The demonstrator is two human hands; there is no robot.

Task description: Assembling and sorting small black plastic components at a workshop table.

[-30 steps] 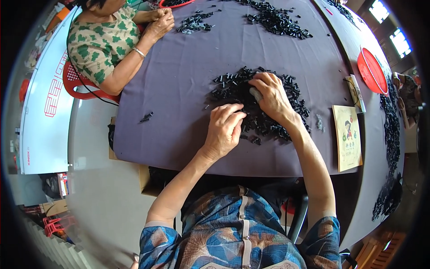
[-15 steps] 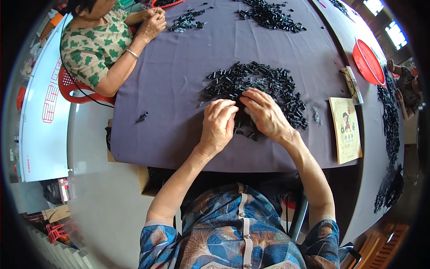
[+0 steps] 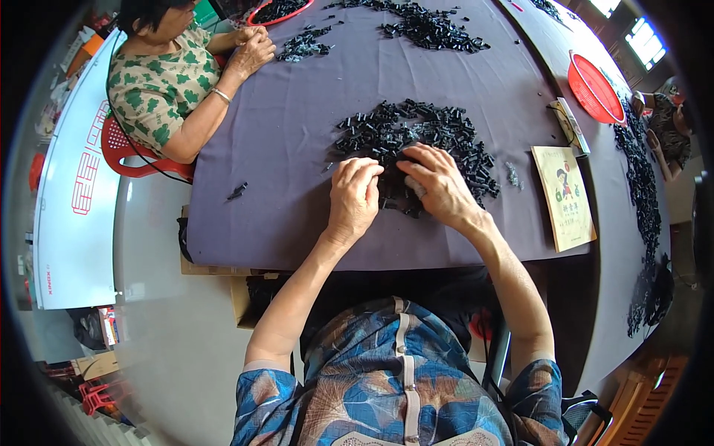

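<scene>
Where left hand [image 3: 352, 202] curls: near-left of black pile [image 3: 446, 126], contents hidden
Right hand [image 3: 448, 195]: pile's near-right, half-curled over pale bits [image 3: 416, 186]
Black pile: mostly beyond both

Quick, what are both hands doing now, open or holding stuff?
Left hand: curled at the black pile; can't tell if it's holding anything.
Right hand: curled closed, holding pale bits.

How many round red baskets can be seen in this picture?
2: left basket, holding black pieces, near the co-worker at the top; right basket, beyond the yellow booklet. Others may be hidden.
</scene>
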